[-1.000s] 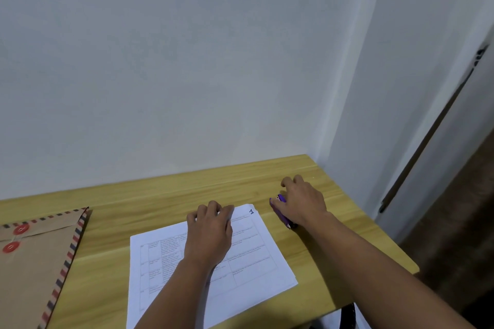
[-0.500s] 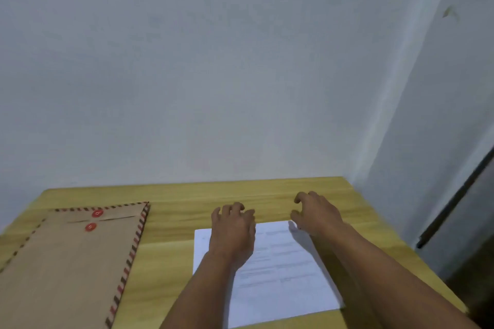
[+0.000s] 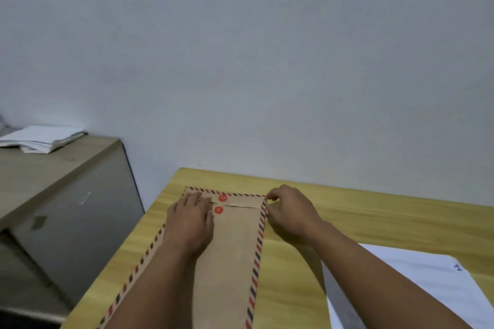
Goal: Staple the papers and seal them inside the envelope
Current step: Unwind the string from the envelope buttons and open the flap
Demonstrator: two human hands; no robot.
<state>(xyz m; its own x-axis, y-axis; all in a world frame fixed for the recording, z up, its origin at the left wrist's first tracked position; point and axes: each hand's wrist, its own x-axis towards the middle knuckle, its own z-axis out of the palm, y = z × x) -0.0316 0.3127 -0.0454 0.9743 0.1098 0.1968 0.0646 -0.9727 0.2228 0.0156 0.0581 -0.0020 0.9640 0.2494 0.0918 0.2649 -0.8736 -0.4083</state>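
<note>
A brown envelope with a red and blue striped border and two red button discs lies flat on the left part of the wooden table, flap end away from me. My left hand rests flat on its upper left part, fingers spread. My right hand pinches the envelope's top right corner between thumb and fingers. The white papers, marked with a handwritten 1, lie on the table at the lower right, partly under my right forearm. The stapler is out of view.
A grey cabinet stands left of the table, with a loose pile of white sheets on top. A plain wall runs behind the table. The table's left edge passes just beside the envelope.
The view has swung left. Both hands have left the papers and moved onto the envelope. The right hand, earlier on a purple stapler, now grips the envelope's corner.
</note>
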